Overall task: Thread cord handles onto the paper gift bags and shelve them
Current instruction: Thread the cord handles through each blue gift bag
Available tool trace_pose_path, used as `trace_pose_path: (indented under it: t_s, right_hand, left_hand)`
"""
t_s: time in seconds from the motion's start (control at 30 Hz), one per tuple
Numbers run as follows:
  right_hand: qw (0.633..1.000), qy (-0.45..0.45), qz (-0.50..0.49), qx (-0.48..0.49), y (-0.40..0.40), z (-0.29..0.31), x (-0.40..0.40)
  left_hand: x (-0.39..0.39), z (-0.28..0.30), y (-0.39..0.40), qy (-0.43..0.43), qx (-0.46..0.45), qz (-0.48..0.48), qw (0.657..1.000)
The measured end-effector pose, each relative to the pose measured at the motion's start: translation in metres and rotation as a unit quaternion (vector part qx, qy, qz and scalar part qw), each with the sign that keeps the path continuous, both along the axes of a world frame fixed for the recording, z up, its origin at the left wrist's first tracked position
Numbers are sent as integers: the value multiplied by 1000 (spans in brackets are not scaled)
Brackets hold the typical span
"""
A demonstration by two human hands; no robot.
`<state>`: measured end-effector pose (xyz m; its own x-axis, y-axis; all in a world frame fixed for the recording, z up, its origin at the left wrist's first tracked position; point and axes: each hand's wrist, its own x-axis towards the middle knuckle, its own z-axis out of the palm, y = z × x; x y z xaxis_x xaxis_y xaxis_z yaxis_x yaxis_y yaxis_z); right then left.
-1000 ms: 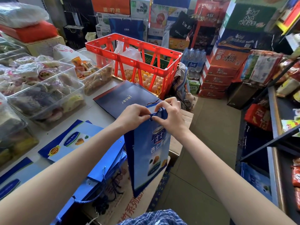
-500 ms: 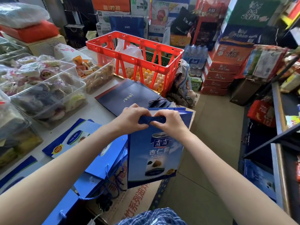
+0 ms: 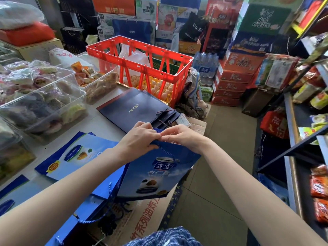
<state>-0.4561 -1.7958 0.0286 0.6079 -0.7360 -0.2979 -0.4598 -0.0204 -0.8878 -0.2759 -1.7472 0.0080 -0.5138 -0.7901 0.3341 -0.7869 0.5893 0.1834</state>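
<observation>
A blue paper gift bag (image 3: 156, 173) with a can picture hangs tilted over the table's front edge, its printed face toward me. My left hand (image 3: 140, 141) and my right hand (image 3: 182, 137) both pinch its top rim, fingertips almost touching in the middle. A blue cord (image 3: 166, 152) shows just under the rim between them. Flat blue bags (image 3: 78, 155) lie on the table to the left, some with cord handles (image 3: 108, 206) hanging down. A stack of dark navy bags (image 3: 134, 109) lies behind my hands.
Clear plastic bins of wrapped snacks (image 3: 40, 103) fill the table's left side. A red crate (image 3: 142, 68) over eggs stands behind. A cardboard box (image 3: 142, 217) sits below the bag. Stacked cartons (image 3: 237, 75) line the back; a metal shelf (image 3: 292, 139) runs along the right.
The bag has turned from edge-on to face-on and tilted, its lower end swinging right. Both hands moved lower and closer together on the rim.
</observation>
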Motion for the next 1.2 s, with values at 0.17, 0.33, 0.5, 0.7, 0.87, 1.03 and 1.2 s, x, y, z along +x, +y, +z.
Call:
trace_pose_path:
  t_s: [0.17,0.33,0.5,0.7,0.87,1.03,1.2]
  right_hand:
    - [999,7,10,33,-4,5,5]
    - [998,-30,-12,50,3,2,8]
    - [998,-17,-54,-5,8,-6,9]
    - [994,-13,-90,61,10,-7,-11]
    - [991,4,-114,67,11,-7,-19]
    - [983,-23,-171,59,5,-4,-30]
    - [991,45,-107,-73,5,2,-30]
  left_hand:
    - [4,-2,7,69,-31,2,997]
    - [5,-4,12,97,-38,23,994]
    - [3,-1,7,104,15,27,994]
    - [-12,7,2,87,70,5,994]
    - [-25,3,2,88,51,-12,995]
    - [-16,-3,0,105,100,28,989]
    - [-9,-12,-3,117,131,64,982]
